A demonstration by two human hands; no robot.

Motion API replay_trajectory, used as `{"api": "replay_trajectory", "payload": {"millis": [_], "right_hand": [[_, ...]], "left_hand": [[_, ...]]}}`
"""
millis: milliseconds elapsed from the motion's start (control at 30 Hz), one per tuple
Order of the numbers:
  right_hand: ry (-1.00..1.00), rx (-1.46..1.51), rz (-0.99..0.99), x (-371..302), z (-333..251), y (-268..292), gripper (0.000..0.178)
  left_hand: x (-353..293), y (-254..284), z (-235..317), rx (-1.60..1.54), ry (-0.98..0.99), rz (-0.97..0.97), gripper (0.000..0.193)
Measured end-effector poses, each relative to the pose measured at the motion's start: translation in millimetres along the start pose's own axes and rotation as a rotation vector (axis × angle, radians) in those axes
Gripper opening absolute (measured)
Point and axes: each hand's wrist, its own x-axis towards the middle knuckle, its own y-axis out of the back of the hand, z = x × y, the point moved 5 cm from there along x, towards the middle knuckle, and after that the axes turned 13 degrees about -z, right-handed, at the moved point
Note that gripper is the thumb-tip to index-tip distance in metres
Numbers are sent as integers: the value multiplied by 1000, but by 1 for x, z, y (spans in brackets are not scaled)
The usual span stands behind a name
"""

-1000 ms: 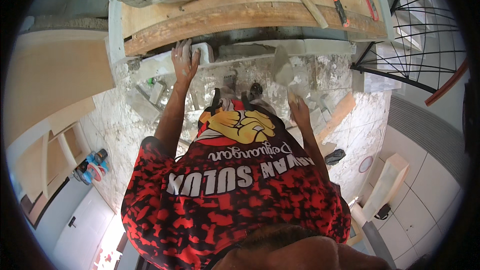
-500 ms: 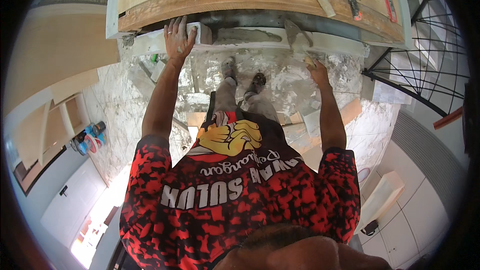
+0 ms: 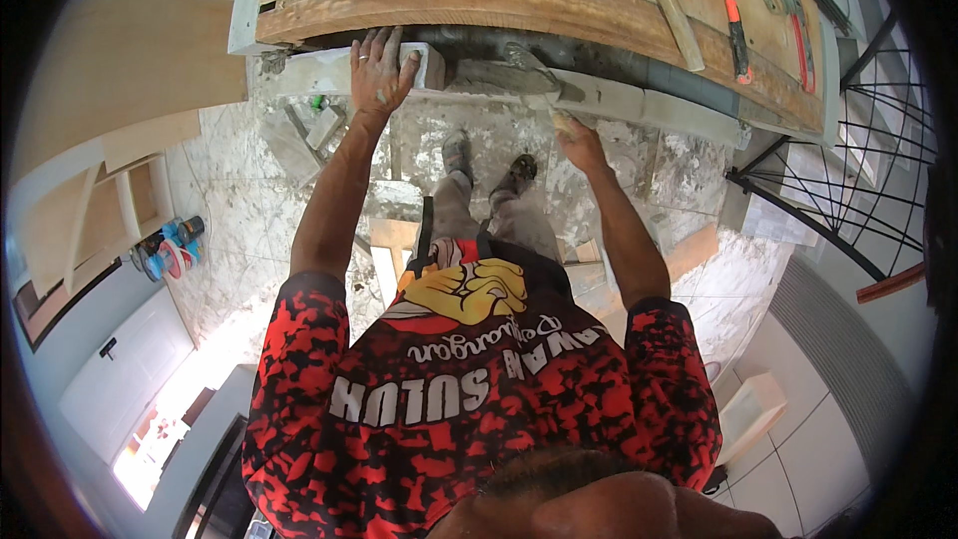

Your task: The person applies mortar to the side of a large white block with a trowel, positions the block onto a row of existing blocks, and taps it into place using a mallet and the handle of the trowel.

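Observation:
My left hand (image 3: 381, 78) lies over a white lightweight block (image 3: 429, 68), its fingers stretched out and its thumb apart toward the block's right end. My right hand (image 3: 583, 146) is closed round the short pale handle of a trowel (image 3: 533, 66). The mortar-smeared blade reaches over the top of a low row of white blocks (image 3: 679, 110). Grey mortar (image 3: 483, 74) lies along that row, between the white block and the blade. Whether the blade presses into the mortar I cannot tell.
Beyond the blocks stands a wooden worktop (image 3: 449, 5) bearing a wooden stick (image 3: 664, 5) and an orange-and-black tool (image 3: 730, 10). A black metal frame (image 3: 838, 210) is at the right. Offcuts (image 3: 324, 127) lie on the splattered floor (image 3: 230, 190); power tools (image 3: 170, 250) sit farther left.
My right hand has drawn the trowel leftward along the block row, closer to the white block. My left hand stays on that block. The whole view has shifted slightly.

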Motion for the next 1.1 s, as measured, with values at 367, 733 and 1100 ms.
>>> {"api": "replay_trajectory", "payload": {"millis": [367,733,1100], "right_hand": [[-189,599,-60,-77,-36,32,46],[-89,579,-14,-260,-222,239,46],[362,-778,645,-114,-459,280,42]], "left_hand": [[-1,0,-4,-16,4,52,50],[-9,2,-6,-70,5,121,49],[-6,12,-6,-182,-11,142,48]]}}
